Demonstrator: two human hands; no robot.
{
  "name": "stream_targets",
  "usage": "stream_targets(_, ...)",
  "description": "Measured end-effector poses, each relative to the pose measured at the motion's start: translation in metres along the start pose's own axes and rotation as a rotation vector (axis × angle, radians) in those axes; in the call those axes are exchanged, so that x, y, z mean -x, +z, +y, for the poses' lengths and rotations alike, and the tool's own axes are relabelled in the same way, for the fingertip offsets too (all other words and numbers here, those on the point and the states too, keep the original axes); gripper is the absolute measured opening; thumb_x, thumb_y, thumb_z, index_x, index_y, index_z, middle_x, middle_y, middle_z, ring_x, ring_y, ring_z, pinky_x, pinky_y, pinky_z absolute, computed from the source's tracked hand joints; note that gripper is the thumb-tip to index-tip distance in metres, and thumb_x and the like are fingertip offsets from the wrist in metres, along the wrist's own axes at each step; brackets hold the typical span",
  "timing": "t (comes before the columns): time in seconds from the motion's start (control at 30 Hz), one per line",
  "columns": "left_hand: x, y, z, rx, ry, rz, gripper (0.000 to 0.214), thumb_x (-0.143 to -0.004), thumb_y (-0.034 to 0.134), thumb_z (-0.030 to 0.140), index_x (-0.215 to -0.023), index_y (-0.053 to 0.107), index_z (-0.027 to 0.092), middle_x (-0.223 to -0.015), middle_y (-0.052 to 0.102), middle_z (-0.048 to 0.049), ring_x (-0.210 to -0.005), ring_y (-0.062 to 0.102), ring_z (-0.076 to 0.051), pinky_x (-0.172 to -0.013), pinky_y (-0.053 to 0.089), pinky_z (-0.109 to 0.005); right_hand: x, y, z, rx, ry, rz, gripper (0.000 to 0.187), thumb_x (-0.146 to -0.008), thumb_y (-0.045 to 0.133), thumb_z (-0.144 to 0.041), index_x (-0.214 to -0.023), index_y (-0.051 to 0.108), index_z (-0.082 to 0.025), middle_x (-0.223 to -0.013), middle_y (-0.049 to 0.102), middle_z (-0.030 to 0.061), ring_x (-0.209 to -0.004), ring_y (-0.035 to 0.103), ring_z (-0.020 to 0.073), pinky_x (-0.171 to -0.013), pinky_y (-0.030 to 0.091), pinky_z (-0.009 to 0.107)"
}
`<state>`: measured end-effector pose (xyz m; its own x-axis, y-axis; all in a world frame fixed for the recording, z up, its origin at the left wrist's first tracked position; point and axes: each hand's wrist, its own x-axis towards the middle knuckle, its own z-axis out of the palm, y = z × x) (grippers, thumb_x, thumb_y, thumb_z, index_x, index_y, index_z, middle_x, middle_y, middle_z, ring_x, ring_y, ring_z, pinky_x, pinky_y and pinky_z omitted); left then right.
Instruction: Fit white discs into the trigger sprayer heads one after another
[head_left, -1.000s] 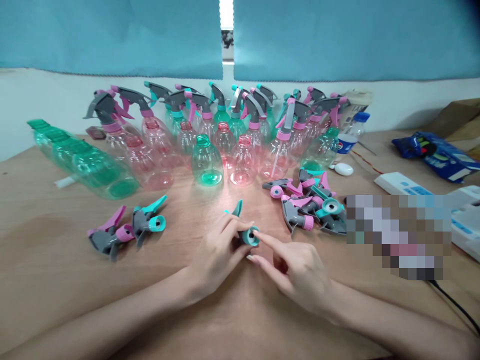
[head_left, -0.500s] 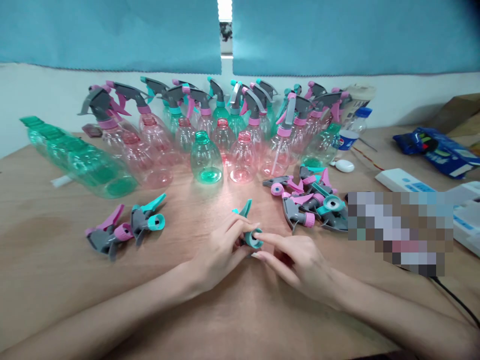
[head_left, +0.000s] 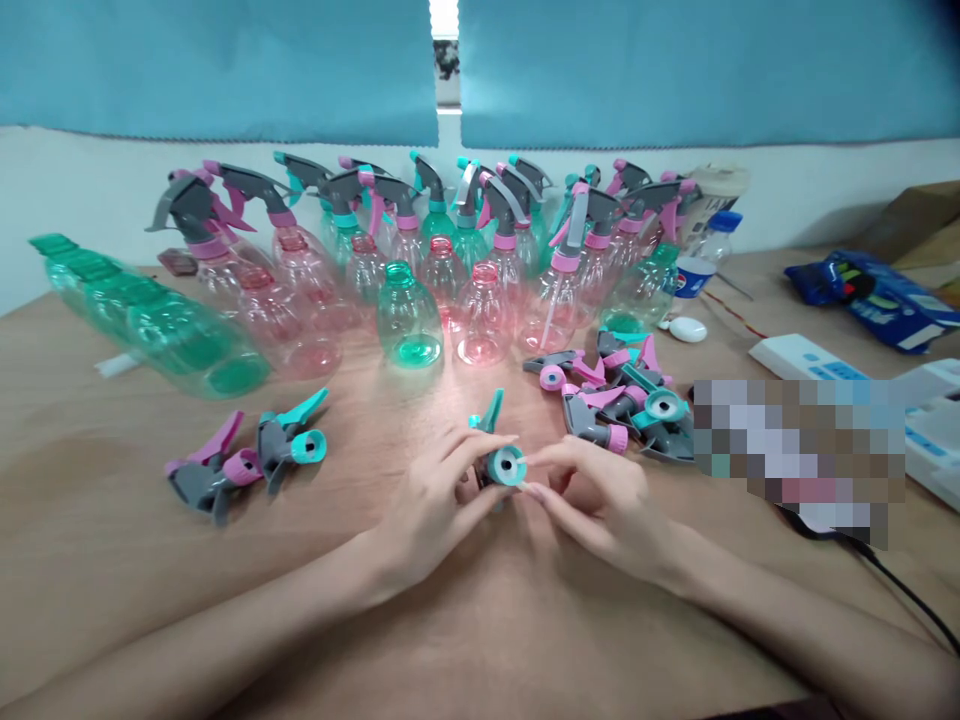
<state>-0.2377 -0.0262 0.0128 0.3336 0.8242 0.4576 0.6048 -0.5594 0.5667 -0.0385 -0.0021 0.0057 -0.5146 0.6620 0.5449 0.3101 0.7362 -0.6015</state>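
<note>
Near the middle of the table, my left hand [head_left: 435,490] is closed around a grey and teal trigger spray head [head_left: 508,466]. Its teal collar faces me, with a white ring and dark hole inside, and its teal trigger points up. The thumb and forefinger of my right hand [head_left: 600,495] pinch the collar's right edge. To the left lie two more heads, a pink and grey spray head [head_left: 217,470] and a teal and grey spray head [head_left: 291,445]. A pile of spray heads [head_left: 619,400] in both colours is right of my hands.
Behind my hands stand several clear pink and green bottles, among them an uncapped green bottle [head_left: 409,320] and a pink bottle [head_left: 485,320]. Green bottles [head_left: 165,315] line the left. On the right are a white power strip [head_left: 810,365], a blue packet [head_left: 885,300] and a blurred-out item [head_left: 802,460].
My right forefinger has moved off the collar's opening to its right edge, so the hole inside now shows. The collar is turned more squarely to me. The view has shifted slightly.
</note>
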Motion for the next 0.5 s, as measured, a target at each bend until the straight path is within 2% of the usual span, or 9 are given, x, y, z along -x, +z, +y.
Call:
stream_targets(0.1,-0.001,0.0,0.0,-0.028,0.109,-0.021,0.041,-0.079,0.06,0.008,-0.118,0.054,0.02,-0.104,0.061,-0.0065,-0.091,0.055,-0.019,-0.079,0.049,-0.034,-0.004,-0.007,0.002,0.009,-0.026,-0.001,0.012,-0.088,0.054,-0.02,-0.099,0.056,-0.018,-0.075,0.059,0.0,-0.065,0.056,0.011,-0.061,0.046,0.023)
stream_targets(0.23,-0.002,0.002,-0.001,-0.011,0.171,-0.067,0.042,-0.077,0.059,0.008,-0.117,0.056,0.019,-0.101,0.065,-0.0067,-0.088,0.054,-0.019,-0.076,0.049,-0.033,-0.009,-0.014,0.006,0.004,-0.033,-0.075,0.008,-0.088,0.057,-0.024,-0.093,0.056,-0.018,-0.078,0.061,0.0011,-0.07,0.058,0.0121,-0.063,0.047,0.023)
stream_targets(0.4,-0.002,0.004,-0.001,0.003,0.169,-0.136,0.031,-0.076,0.057,0.008,-0.105,0.06,0.018,-0.088,0.068,-0.0042,-0.081,0.056,-0.018,-0.073,0.05,-0.031,-0.013,-0.021,0.008,0.14,-0.181,-0.175,0.009,-0.091,0.053,-0.024,-0.091,0.057,-0.016,-0.071,0.06,0.0011,-0.066,0.054,0.0138,-0.058,0.04,0.025)
stream_targets(0.5,-0.003,0.004,0.0,0.038,0.184,-0.142,0.027,-0.076,0.06,0.008,-0.102,0.06,0.017,-0.092,0.069,-0.0045,-0.085,0.057,-0.018,-0.075,0.05,-0.03,-0.013,-0.023,0.006,0.173,-0.229,-0.219,0.009,-0.091,0.052,-0.022,-0.09,0.057,-0.015,-0.07,0.06,0.0015,-0.064,0.051,0.0138,-0.057,0.037,0.025)
